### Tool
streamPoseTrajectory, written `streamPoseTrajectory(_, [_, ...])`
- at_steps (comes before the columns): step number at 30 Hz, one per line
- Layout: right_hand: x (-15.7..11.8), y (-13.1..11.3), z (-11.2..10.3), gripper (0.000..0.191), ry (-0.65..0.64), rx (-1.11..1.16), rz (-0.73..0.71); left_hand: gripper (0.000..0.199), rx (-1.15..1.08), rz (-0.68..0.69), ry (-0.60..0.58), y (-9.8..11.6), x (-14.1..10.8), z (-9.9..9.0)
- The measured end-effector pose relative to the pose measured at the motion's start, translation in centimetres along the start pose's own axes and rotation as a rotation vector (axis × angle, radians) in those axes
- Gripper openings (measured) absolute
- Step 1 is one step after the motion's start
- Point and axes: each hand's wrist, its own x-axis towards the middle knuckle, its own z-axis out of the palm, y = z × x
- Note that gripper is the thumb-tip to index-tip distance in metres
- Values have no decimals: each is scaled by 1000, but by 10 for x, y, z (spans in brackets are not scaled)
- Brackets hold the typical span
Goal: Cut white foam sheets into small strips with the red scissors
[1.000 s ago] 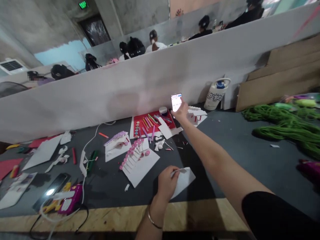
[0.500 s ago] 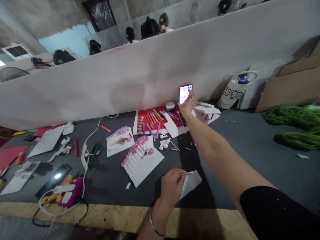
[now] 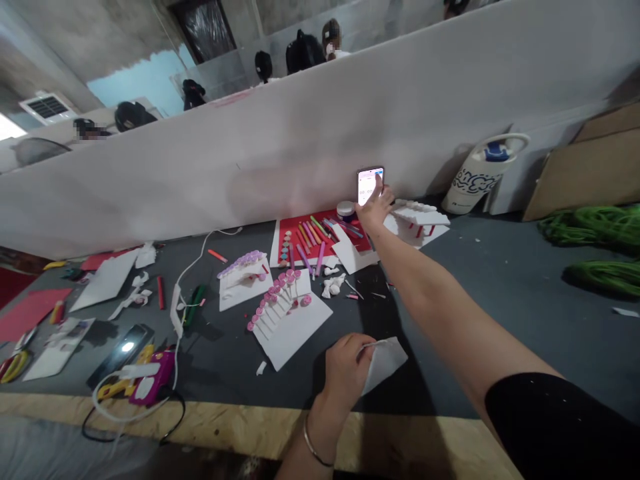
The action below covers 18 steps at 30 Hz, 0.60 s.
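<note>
My left hand point(image 3: 347, 368), with a bangle on the wrist, pinches a white paper piece point(image 3: 387, 363) near the table's front edge. Stretched far forward, my right hand point(image 3: 376, 203) is at a lit phone point(image 3: 367, 187) that leans upright against the white partition. A finger lies over its screen; the other fingers are partly hidden. Left of my left hand sits a white card with pink rolled discs and white strips point(image 3: 293, 327). Behind it is a card with purple discs point(image 3: 245, 283). A white model with red posts point(image 3: 420, 217) stands just right of my right hand.
Colored sticks point(image 3: 310, 233) lie on a red sheet point(image 3: 283, 230). A white jar point(image 3: 345, 211), a bottle point(image 3: 475, 180), green cord point(image 3: 595, 230) and cardboard point(image 3: 585, 167) line the back. At left are a power bank point(image 3: 155, 380), cables and scissors point(image 3: 17, 363). People sit beyond the partition point(image 3: 300, 147).
The view has shifted slightly, so scissors now show at the far left. Both hands stay in nearly the same places, the left still with the paper.
</note>
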Motion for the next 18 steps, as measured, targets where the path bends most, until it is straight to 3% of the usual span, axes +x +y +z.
streamPoseTrajectory(4, [-4, 1, -10, 108, -41, -27, -6, 25, -40, -53, -8, -2, 1, 1])
streamPoseTrajectory(8, [-9, 8, -26, 98, -91, -2, -11, 14, -189, -213, -14, 2, 5, -3])
streamPoseTrajectory(12, [-21, 20, -60, 90, -97, 104, -149, 7, -380, -367, 6, 5, 13, -8])
streamPoseTrajectory(14, [-37, 30, -87, 82, -208, 177, -236, 7, -435, -402, 20, 7, 17, -10])
streamPoseTrajectory(17, [-84, 53, -136, 59, -500, 294, -323, 8, -497, -414, 34, 13, 23, -13])
streamPoseTrajectory(18, [-105, 61, -151, 59, -610, 324, -362, 9, -514, -405, 36, 17, 25, -14])
